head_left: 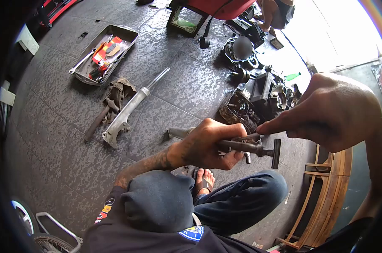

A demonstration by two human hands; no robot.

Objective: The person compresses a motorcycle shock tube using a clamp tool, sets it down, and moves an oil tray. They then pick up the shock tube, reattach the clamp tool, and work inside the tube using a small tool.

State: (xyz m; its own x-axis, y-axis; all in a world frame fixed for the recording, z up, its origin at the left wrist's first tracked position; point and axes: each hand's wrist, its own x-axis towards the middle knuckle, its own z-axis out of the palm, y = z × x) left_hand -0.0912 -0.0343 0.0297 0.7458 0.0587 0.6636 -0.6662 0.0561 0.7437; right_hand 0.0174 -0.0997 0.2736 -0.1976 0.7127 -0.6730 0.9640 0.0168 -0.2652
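Gripping a metal shaft (243, 146), the left hand (212, 145) sits right of centre in the frame, fingers and thumb clamped round the shaft's left portion. Long axis: roughly left to right across the frame, dipping slightly rightward. The end with the dark crosspiece (276, 154) points right; the crosspiece stands nearly upright in the frame, across the axis. Disc or bar: cannot tell. The opposite end is hidden by the hand.

A thin metal rod (253, 136) projects from the same grip, just above the shaft, angled slightly up to the right. Right hand (332, 111): index finger extended to the rod's outer tip, apart from the other fingers, which are curled. Firm contact there: cannot tell.

Floor, left of centre: fork leg (129, 109), slanting from lower left to upper right, beside a crumpled cloth (122, 90). Upper left: metal tray (83, 59) holding a combination wrench (82, 61). Upper right: engine parts (241, 52), near another person (272, 14).
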